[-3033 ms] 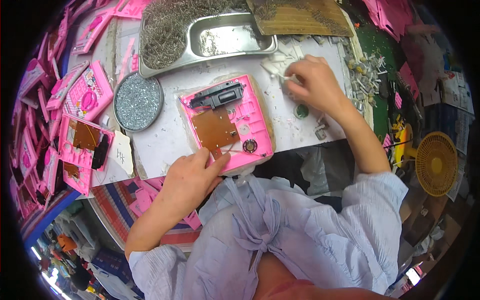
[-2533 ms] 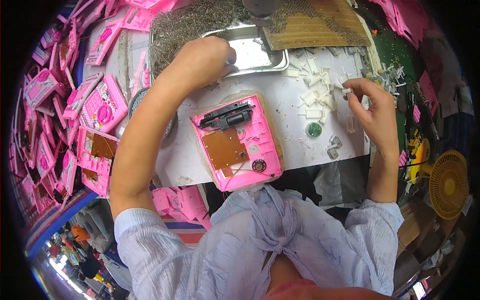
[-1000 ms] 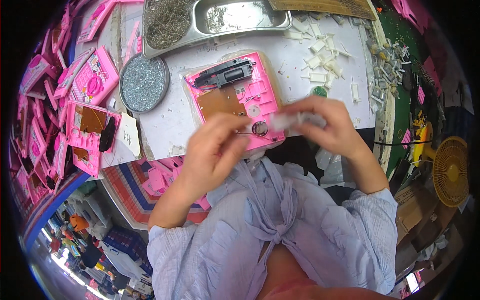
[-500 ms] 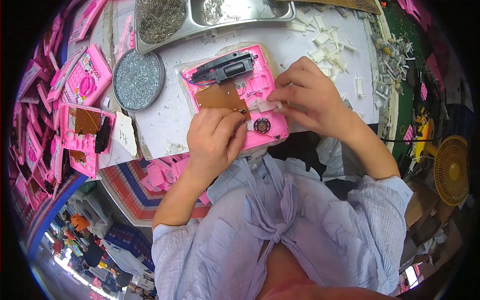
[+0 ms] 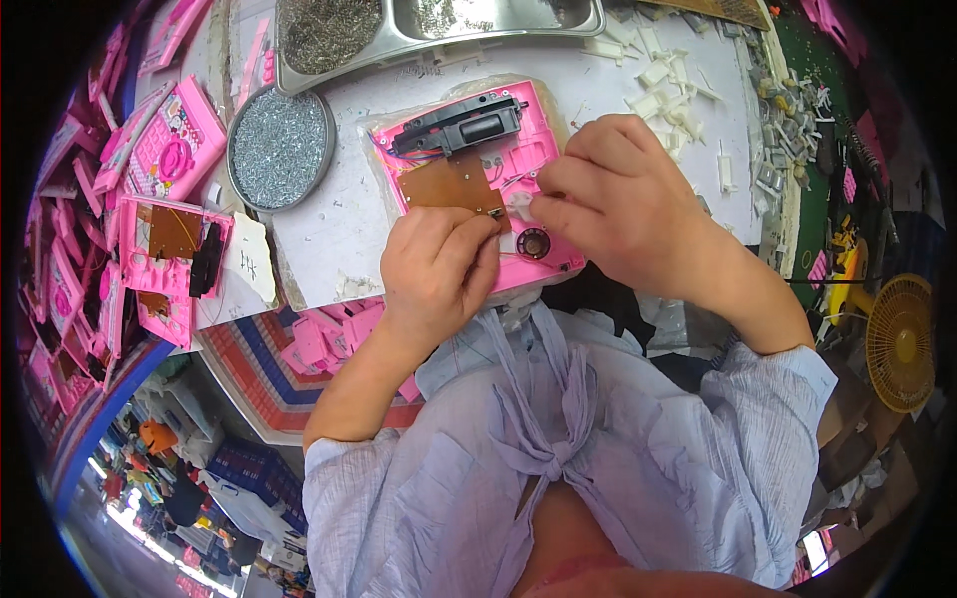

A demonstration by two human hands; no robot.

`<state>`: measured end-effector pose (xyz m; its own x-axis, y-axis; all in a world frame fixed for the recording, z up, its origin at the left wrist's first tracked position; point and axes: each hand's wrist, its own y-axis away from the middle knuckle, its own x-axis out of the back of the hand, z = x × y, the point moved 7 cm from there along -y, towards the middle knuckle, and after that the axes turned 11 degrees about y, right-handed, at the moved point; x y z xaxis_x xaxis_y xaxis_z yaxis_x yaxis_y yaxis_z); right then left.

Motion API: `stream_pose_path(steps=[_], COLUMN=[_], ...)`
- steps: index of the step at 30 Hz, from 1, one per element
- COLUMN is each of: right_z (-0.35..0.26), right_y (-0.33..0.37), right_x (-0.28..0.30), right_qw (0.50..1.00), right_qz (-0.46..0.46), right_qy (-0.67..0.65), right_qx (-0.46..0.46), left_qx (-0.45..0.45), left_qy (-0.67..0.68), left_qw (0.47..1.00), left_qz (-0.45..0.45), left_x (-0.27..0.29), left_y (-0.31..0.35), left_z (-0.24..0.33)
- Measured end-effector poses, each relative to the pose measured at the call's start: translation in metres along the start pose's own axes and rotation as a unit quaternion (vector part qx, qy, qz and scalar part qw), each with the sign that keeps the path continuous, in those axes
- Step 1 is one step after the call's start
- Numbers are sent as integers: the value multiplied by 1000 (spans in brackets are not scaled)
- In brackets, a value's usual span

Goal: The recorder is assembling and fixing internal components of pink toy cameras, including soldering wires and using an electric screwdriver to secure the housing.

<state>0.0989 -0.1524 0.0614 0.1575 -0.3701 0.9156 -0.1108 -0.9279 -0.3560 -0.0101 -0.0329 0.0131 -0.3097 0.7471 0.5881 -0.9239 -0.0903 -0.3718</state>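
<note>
Pressing hands [image 5: 439, 264] [image 5: 608, 204], glossy pink shell [image 5: 533, 159], brown board [image 5: 449, 184]

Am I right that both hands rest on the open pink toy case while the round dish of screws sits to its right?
Not quite: the head view shows the round dish of screws to the left of the open pink toy case. Both the left hand and right hand rest on it.

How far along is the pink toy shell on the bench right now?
Done: the open pink shell already carries a brown circuit board, a black module and a small round part. In hand: the left hand rests at the board's lower edge, and the right hand pinches something small and pale above it. Left: the shell is open, with no cover on, and more open pink shells wait at the left.
</note>
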Motion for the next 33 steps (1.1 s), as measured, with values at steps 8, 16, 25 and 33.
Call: stream_pose_path(steps=[8,16,25,33], right_z=[41,38,40,27], right_y=[37,28,34,25], right_x=[-34,-22,-34,-35], right_qw=[972,986,973,984], right_qz=[68,36,62,33], right_qy=[-198,-139,-196,-149], right_qx=[-107,-90,-101,-91], left_qx=[-1,-5,-7,-5], left_qy=[3,8,9,15], left_qw=[1000,1000,1000,1000], left_qz=[9,2,9,2], left_x=[-1,0,-2,0], left_y=[-1,-1,-1,-2], left_z=[1,0,-1,0])
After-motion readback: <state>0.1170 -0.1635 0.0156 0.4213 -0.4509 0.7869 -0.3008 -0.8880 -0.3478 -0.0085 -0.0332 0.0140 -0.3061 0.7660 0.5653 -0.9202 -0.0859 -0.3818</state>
